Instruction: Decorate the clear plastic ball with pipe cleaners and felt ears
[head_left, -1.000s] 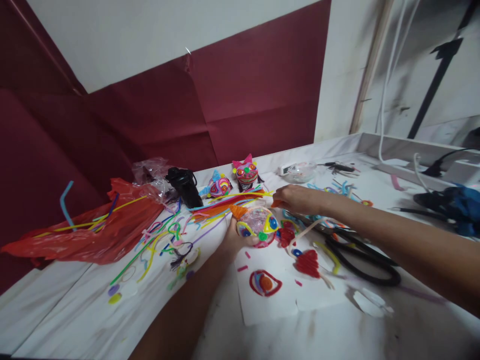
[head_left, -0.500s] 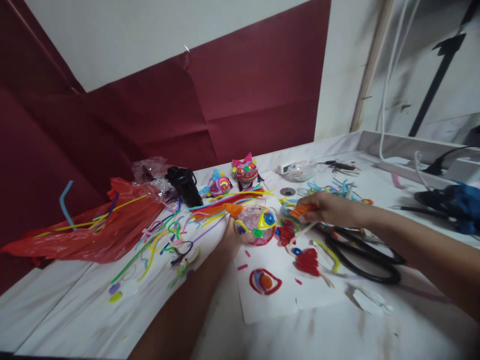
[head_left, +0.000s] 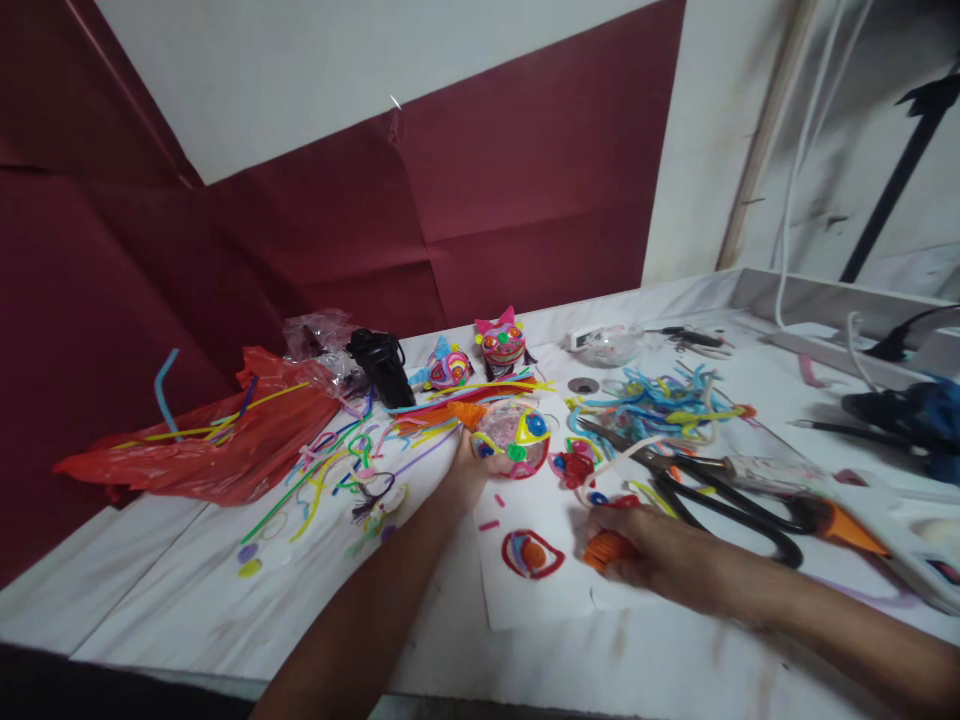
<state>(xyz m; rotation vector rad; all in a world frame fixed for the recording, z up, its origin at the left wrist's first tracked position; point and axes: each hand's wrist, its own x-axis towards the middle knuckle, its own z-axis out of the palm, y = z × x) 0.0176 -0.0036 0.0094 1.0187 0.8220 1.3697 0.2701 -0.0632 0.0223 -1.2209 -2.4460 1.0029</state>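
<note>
My left hand (head_left: 477, 466) grips a clear round ball (head_left: 512, 432) decorated as an animal face, with yellow-rimmed blue eyes, a green nose and an orange ear on its left. Low over the white paper, my right hand (head_left: 637, 545) pinches an orange pipe-cleaner piece (head_left: 609, 550) like that ear. Beneath and behind that hand, a red pipe-cleaner piece is mostly covered. On the paper lies a red-rimmed eye shape (head_left: 532, 554) with an orange centre. A red and pink piece (head_left: 574, 464) lies right of the ball. Black-handled scissors (head_left: 697, 490) rest beyond my right hand.
Two finished animal heads, one pink-eared (head_left: 502, 343), one blue-topped (head_left: 448, 366), stand at the back beside a black bottle (head_left: 378, 368). Blue pipe cleaners (head_left: 660, 400) heap at the right, near a glue gun (head_left: 840, 510). A red plastic bag (head_left: 225, 430) lies left.
My right hand has moved down toward me with the orange piece, uncovering the scissors' blades and the blue pipe cleaners. My left hand still holds the ball. The view has shifted slightly.
</note>
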